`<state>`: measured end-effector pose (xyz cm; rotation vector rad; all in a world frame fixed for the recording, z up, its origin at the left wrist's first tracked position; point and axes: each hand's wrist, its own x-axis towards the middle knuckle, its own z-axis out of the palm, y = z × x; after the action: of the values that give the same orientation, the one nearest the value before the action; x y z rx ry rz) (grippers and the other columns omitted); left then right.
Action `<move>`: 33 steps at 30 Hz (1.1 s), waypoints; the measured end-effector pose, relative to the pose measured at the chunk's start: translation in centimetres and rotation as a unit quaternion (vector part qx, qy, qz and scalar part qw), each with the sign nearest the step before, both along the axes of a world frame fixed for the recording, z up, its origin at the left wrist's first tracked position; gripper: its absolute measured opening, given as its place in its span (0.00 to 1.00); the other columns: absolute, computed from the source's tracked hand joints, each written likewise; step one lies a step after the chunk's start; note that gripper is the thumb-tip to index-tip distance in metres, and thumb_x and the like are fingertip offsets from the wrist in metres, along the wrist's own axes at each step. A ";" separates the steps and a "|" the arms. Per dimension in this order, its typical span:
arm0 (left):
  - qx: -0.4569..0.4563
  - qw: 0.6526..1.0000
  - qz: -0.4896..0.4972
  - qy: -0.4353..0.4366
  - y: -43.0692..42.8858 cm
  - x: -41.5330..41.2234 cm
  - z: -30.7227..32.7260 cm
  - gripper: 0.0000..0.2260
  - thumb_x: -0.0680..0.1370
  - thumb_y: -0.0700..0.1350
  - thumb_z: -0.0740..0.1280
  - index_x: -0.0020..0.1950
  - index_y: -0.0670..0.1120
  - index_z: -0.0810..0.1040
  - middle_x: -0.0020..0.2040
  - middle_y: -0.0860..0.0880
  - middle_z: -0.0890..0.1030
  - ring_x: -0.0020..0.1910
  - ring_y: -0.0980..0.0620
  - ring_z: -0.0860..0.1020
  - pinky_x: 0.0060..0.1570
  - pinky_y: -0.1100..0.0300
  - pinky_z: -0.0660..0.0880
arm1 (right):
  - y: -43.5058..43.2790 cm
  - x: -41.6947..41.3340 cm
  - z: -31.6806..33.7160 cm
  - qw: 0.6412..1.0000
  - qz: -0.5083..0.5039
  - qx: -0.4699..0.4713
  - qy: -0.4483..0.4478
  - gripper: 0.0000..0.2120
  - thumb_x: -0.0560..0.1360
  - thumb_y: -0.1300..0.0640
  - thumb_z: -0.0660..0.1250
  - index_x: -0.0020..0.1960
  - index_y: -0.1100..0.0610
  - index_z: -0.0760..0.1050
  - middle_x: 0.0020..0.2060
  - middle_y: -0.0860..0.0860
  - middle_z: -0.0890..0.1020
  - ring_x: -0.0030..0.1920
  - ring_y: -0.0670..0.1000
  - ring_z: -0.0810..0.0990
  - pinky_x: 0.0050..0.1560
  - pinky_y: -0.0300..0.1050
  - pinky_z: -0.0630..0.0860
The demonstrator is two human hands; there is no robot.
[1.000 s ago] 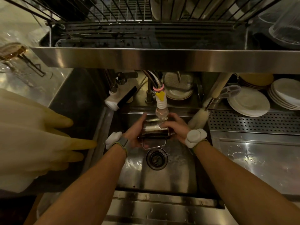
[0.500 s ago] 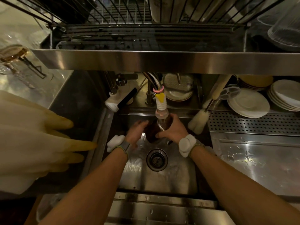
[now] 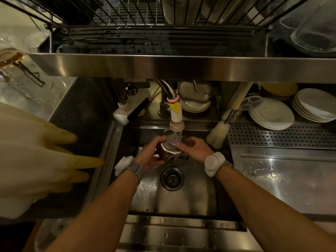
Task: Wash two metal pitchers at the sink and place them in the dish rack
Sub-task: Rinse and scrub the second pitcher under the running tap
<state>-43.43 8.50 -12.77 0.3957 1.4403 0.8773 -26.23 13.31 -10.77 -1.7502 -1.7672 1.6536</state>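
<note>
A small metal pitcher [image 3: 170,151] is held over the steel sink [image 3: 190,197], directly under the faucet nozzle [image 3: 176,117]. Water runs from the nozzle onto the pitcher. My left hand [image 3: 151,154] grips its left side. My right hand [image 3: 193,147] holds its right side, fingers curled on the rim. The pitcher's lower part is hidden by my hands. The wire dish rack [image 3: 145,17] hangs overhead on a steel shelf. I cannot see a second pitcher.
The drain [image 3: 172,178] lies just below my hands. A bottle brush [image 3: 218,133] leans at the sink's back right. Stacked white plates [image 3: 272,113] sit on the perforated drainboard at right. Yellowish rubber gloves [image 3: 36,157] hang at left. A glass bowl [image 3: 316,30] rests top right.
The pitcher has been turned in my hands under the running water; my left hand moved from beside it to gripping its side, and my right hand shifted to the rim.
</note>
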 end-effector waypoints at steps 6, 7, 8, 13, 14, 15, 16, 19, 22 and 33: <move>0.005 0.998 0.011 -0.060 0.0 0.6 -0.3 0.14 0.75 0.56 0.63 0.53 0.48 0.77 0.55 0.44 0.76 0.46 0.49 0.77 0.44 0.54 0.76 | -0.2 0.0 0.6 0.991 -0.071 -0.084 0.079 0.30 0.71 0.43 0.70 0.69 0.48 0.65 0.59 0.49 0.74 0.56 0.52 0.74 0.53 0.54 0.77; 0.007 0.998 0.014 -0.062 0.1 0.7 -0.2 0.15 0.75 0.57 0.62 0.53 0.48 0.77 0.55 0.44 0.76 0.47 0.48 0.77 0.45 0.53 0.76 | -0.3 -0.1 0.7 0.989 -0.070 -0.091 0.092 0.30 0.71 0.44 0.70 0.70 0.47 0.65 0.59 0.48 0.74 0.56 0.51 0.74 0.52 0.55 0.77; 0.008 0.998 0.013 -0.060 0.2 0.8 -0.1 0.15 0.75 0.57 0.62 0.53 0.48 0.77 0.55 0.45 0.76 0.49 0.47 0.77 0.47 0.52 0.76 | -0.4 -0.1 0.7 0.990 -0.064 -0.086 0.096 0.31 0.71 0.45 0.71 0.70 0.47 0.64 0.59 0.48 0.74 0.55 0.51 0.74 0.51 0.53 0.77; -0.010 0.999 -0.002 -0.048 0.5 1.2 -0.1 0.21 0.75 0.60 0.61 0.60 0.49 0.76 0.55 0.48 0.76 0.53 0.46 0.77 0.49 0.51 0.76 | -0.4 0.4 0.3 0.993 -0.039 -0.028 0.105 0.32 0.70 0.56 0.74 0.70 0.52 0.66 0.54 0.47 0.76 0.43 0.38 0.75 0.31 0.28 0.73; -0.016 0.999 -0.002 -0.049 0.6 1.3 0.0 0.21 0.75 0.61 0.61 0.60 0.49 0.76 0.53 0.48 0.77 0.51 0.46 0.77 0.50 0.51 0.76 | -0.3 0.6 0.1 0.994 -0.032 -0.022 0.101 0.32 0.69 0.57 0.75 0.70 0.52 0.66 0.53 0.46 0.76 0.42 0.38 0.75 0.29 0.27 0.72; -0.020 0.998 -0.002 -0.053 0.7 1.5 0.1 0.21 0.75 0.61 0.60 0.59 0.49 0.76 0.52 0.48 0.77 0.50 0.46 0.77 0.50 0.51 0.75 | -0.4 0.7 0.3 0.995 -0.026 -0.018 0.098 0.33 0.69 0.58 0.75 0.71 0.52 0.66 0.53 0.46 0.75 0.42 0.38 0.74 0.30 0.27 0.72; -0.024 0.998 -0.003 -0.055 0.8 1.8 0.2 0.20 0.75 0.61 0.59 0.59 0.49 0.75 0.51 0.48 0.77 0.48 0.47 0.77 0.50 0.52 0.75 | -0.4 0.9 0.3 0.995 -0.024 -0.014 0.096 0.34 0.68 0.58 0.76 0.71 0.53 0.66 0.53 0.46 0.75 0.43 0.38 0.75 0.30 0.27 0.73; -0.043 0.997 -0.006 -0.066 1.1 2.6 0.6 0.21 0.75 0.62 0.59 0.59 0.50 0.75 0.52 0.46 0.76 0.48 0.48 0.76 0.45 0.54 0.76 | -0.4 1.2 0.3 0.995 -0.035 0.010 0.097 0.35 0.65 0.61 0.78 0.69 0.54 0.67 0.53 0.47 0.77 0.51 0.45 0.79 0.37 0.28 0.76; -0.039 0.997 -0.001 -0.062 1.6 3.1 0.9 0.21 0.74 0.63 0.59 0.58 0.49 0.75 0.53 0.45 0.76 0.49 0.48 0.76 0.45 0.54 0.76 | 0.2 1.1 -0.3 0.994 -0.051 0.045 0.091 0.40 0.60 0.60 0.81 0.68 0.54 0.69 0.58 0.49 0.79 0.61 0.52 0.78 0.59 0.45 0.77; 0.016 0.998 0.037 -0.058 1.2 1.2 1.4 0.12 0.77 0.55 0.60 0.49 0.48 0.78 0.37 0.49 0.82 0.35 0.51 0.79 0.31 0.60 0.77 | 0.0 -1.8 -0.3 0.986 0.012 0.166 0.031 0.55 0.46 0.45 0.81 0.70 0.47 0.63 0.64 0.47 0.75 0.65 0.51 0.74 0.65 0.51 0.72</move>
<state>-42.21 9.67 -11.34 0.3118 1.3431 0.9679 -28.03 13.33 -11.09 -1.5193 -1.9093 1.3115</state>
